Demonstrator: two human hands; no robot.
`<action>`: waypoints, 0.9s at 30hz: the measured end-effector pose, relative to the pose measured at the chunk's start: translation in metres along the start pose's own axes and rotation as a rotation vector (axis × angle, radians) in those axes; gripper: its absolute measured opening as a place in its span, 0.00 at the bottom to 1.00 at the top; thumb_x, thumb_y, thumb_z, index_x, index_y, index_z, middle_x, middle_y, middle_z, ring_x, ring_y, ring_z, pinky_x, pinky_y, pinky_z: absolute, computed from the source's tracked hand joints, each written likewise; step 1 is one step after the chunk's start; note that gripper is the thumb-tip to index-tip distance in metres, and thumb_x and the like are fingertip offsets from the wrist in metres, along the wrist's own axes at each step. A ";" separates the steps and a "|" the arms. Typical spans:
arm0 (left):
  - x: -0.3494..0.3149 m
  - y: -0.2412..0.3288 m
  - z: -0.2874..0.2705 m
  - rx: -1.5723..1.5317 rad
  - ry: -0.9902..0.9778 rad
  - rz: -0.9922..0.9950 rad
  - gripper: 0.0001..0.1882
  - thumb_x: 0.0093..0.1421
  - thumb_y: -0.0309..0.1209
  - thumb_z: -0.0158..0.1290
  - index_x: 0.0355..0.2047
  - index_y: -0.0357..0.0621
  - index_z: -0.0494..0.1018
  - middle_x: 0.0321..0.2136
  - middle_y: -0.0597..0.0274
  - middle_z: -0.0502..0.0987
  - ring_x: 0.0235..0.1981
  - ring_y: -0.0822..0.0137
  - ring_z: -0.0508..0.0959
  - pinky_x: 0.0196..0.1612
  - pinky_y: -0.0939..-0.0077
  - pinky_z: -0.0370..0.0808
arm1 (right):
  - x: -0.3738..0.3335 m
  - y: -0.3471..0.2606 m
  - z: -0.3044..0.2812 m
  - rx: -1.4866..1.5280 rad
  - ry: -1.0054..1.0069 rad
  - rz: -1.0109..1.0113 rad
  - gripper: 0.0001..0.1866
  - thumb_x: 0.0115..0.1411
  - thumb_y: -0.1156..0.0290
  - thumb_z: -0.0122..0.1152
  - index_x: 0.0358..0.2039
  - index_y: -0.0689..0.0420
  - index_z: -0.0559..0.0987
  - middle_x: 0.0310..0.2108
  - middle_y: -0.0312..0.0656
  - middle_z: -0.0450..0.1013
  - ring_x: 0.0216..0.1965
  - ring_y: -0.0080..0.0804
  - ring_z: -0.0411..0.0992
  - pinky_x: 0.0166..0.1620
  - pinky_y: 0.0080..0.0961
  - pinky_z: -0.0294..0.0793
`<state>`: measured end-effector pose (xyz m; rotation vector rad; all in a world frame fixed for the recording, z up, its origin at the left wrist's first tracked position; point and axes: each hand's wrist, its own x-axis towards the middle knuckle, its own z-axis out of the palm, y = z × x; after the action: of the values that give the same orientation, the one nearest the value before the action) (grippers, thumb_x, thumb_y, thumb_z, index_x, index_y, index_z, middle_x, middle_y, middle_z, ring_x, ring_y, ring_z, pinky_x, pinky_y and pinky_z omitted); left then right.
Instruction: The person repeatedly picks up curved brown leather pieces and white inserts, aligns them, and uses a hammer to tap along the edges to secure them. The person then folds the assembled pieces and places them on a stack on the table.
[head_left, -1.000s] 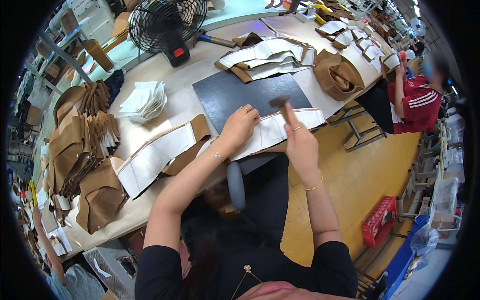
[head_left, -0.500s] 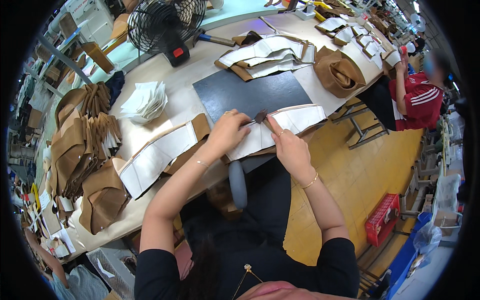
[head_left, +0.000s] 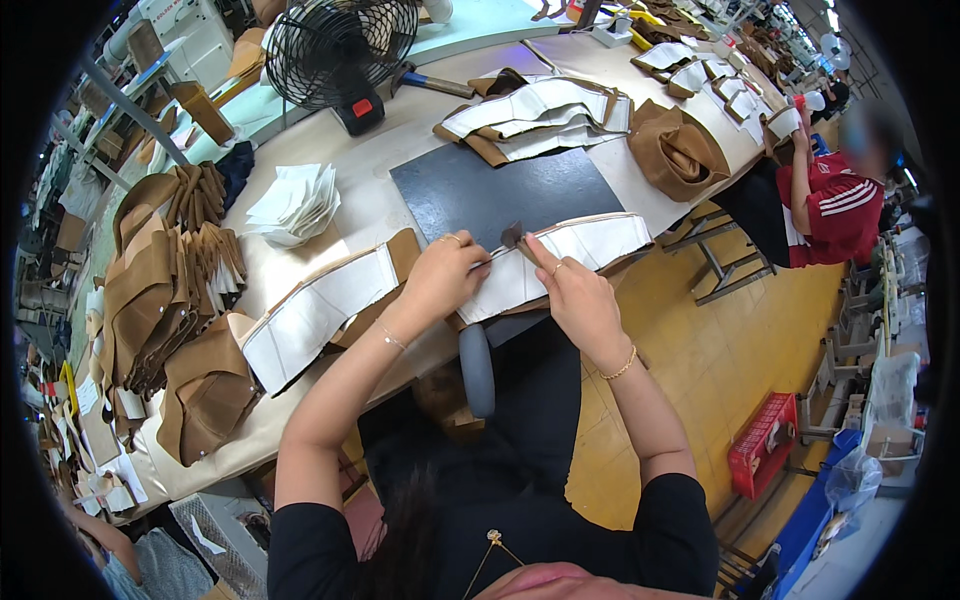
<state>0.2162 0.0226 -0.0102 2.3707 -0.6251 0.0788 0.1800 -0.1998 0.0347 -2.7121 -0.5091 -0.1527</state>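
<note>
In front of me lies a brown leather piece with a white lining (head_left: 595, 240), partly over the dark board (head_left: 510, 195). My left hand (head_left: 447, 275) is closed on the upper edge of this piece, its fingertips pinching the fold. My right hand (head_left: 580, 300) grips a small dark-headed tool (head_left: 512, 235), its index finger stretched along it. The tool's head is at the folded edge, just right of my left fingertips; most of its handle is hidden by the fingers. Another white-lined piece (head_left: 325, 315) rests under my left forearm.
Brown leather pieces (head_left: 150, 320) are heaped at left, beside white pieces (head_left: 292, 205). A fan (head_left: 340, 55), a blue-handled hammer (head_left: 440, 84) and stacked lined pieces (head_left: 540, 110) stand farther back. A grey rounded bar (head_left: 477, 370) projects below the table edge. A co-worker (head_left: 840, 205) sits at right.
The tool's head has shifted slightly left and down along the edge, and my right hand with it. My left hand has moved slightly left and down, still on the edge.
</note>
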 end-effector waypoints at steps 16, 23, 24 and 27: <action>-0.026 0.008 0.001 0.238 0.099 0.052 0.09 0.57 0.30 0.60 0.36 0.39 0.82 0.35 0.55 0.76 0.38 0.54 0.76 0.44 0.62 0.73 | -0.005 -0.025 0.007 0.131 0.087 0.008 0.27 0.68 0.65 0.53 0.67 0.37 0.66 0.27 0.48 0.75 0.24 0.50 0.76 0.29 0.44 0.78; -0.030 -0.006 -0.015 -0.308 -0.035 -0.327 0.11 0.55 0.26 0.62 0.39 0.39 0.82 0.34 0.55 0.76 0.37 0.54 0.76 0.42 0.65 0.74 | -0.003 -0.019 -0.005 -0.056 -0.158 -0.031 0.26 0.68 0.65 0.52 0.66 0.38 0.67 0.27 0.47 0.75 0.25 0.49 0.76 0.31 0.43 0.77; -0.034 -0.007 -0.011 -0.229 0.026 -0.242 0.10 0.55 0.26 0.61 0.38 0.39 0.81 0.33 0.55 0.76 0.36 0.54 0.76 0.42 0.64 0.74 | 0.000 -0.019 -0.006 -0.046 -0.129 -0.082 0.26 0.67 0.65 0.53 0.66 0.38 0.68 0.26 0.47 0.74 0.23 0.49 0.76 0.29 0.43 0.78; -0.039 -0.008 -0.003 -0.050 0.163 -0.032 0.07 0.56 0.24 0.60 0.36 0.38 0.81 0.32 0.54 0.76 0.36 0.53 0.76 0.41 0.63 0.74 | 0.003 -0.035 -0.001 0.162 0.107 -0.068 0.26 0.67 0.66 0.53 0.66 0.38 0.68 0.25 0.47 0.75 0.23 0.49 0.76 0.29 0.44 0.78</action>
<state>0.1856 0.0464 -0.0209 2.2977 -0.5054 0.2372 0.1699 -0.1692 0.0482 -2.5147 -0.5578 -0.2618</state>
